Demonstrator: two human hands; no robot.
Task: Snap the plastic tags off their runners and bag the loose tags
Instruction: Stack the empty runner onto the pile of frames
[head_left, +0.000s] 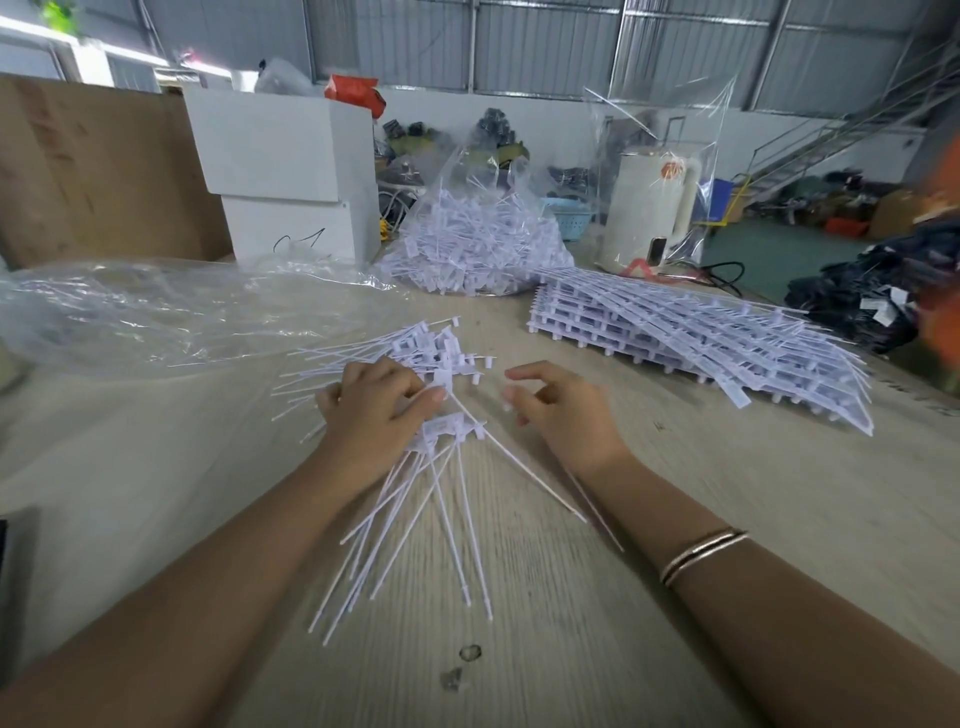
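Loose white plastic tags (415, 348) with long thin tails lie in a heap at the table's middle. My left hand (371, 408) grips a bunch of tags (441, 431) by their heads, and their tails fan down toward me. Just to the right, my right hand (558, 410) hovers with fingers loosely curled and nothing in it. A stack of tags on their runners (701, 343) lies at the right. A clear bag full of loose tags (478, 249) stands behind the heap.
A crumpled clear plastic bag (156, 312) lies at the left of the wooden table (727, 519). White boxes (291, 171) and brown cardboard (88, 171) stand at the back left. A white kettle (649, 208) in plastic wrap stands at the back right.
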